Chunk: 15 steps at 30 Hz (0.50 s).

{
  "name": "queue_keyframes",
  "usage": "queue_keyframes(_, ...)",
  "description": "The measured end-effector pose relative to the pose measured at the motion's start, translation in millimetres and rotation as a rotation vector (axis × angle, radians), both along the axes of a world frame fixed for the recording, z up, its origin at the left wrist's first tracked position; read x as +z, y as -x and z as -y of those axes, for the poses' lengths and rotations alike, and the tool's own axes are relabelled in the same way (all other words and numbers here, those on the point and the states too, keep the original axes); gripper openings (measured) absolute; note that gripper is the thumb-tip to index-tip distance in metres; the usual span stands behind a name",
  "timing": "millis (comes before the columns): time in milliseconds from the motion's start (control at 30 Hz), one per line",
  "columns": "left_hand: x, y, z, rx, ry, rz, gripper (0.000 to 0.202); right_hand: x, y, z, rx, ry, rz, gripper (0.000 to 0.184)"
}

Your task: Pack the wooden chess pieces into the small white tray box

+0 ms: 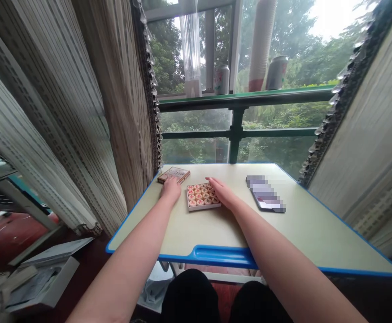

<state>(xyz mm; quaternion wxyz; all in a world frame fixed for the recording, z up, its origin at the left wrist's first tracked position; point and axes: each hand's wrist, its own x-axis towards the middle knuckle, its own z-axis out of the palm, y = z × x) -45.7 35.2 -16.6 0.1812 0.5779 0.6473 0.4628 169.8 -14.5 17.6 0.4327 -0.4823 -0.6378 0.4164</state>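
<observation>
A shallow box (203,207) filled with several round wooden game pieces marked in red sits on the pale desk (196,233). My right hand (223,194) lies against the box's right side, fingers stretched out along its edge. My left hand (171,188) rests left of the box, its fingers reaching the near edge of a brown wooden lid (173,174) that lies flat at the desk's far left corner. Whether the left fingers grip the lid is hidden.
A phone (265,194) lies on the desk to the right of the box. The desk has a blue rim with a pen groove (221,254) at the front. Curtains hang on both sides. Cans (221,79) stand on the window ledge behind a green railing. Boxes lie on the floor at the left.
</observation>
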Motion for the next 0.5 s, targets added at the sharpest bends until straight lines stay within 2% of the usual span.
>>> queue_keyframes(267, 3.3, -4.2, 2.2, -0.065, -0.028, 0.002, 0.024, -1.4, 0.6, -3.3, -0.045, 0.000, 0.003, 0.040)
queue_keyframes(333, 4.1, -5.3, 2.4, -0.066, -0.025, -0.030, 0.028, -0.8, 3.1, -9.2, -0.091, 0.012, 0.013, 0.041)
queue_keyframes(500, 5.9, -7.9, 2.9, -0.042, -0.009, -0.136, 0.035, 2.1, 19.5, -37.6, -0.071, 0.115, 0.087, 0.041)
